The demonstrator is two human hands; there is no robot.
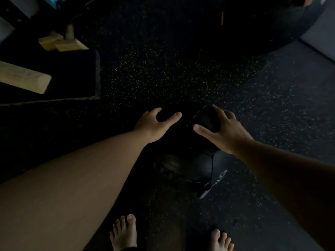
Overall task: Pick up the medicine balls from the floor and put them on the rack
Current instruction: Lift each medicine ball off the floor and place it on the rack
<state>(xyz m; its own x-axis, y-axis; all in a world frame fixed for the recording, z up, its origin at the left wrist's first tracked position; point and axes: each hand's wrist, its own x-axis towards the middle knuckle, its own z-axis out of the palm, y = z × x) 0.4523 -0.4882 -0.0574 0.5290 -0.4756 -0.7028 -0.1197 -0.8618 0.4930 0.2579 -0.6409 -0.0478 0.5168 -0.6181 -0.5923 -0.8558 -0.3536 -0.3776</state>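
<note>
Gripping medicine ball (pixel 181 140): left hand (pixel 154 125), right hand (pixel 224 132) curled round sides; speckled rubber floor (pixel 163 73), dim room.

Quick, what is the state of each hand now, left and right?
Left hand: fingers curled over the black medicine ball, gripping it.
Right hand: gripping the same ball from the other side.

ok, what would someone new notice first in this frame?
Two bare arms reach down at centre, left hand and right hand gripping a black medicine ball from either side, fingers curved over it. Bare feet stand at the bottom edge on the speckled floor; pale wooden blocks lie upper left, what looks like a big tyre upper right.
</note>
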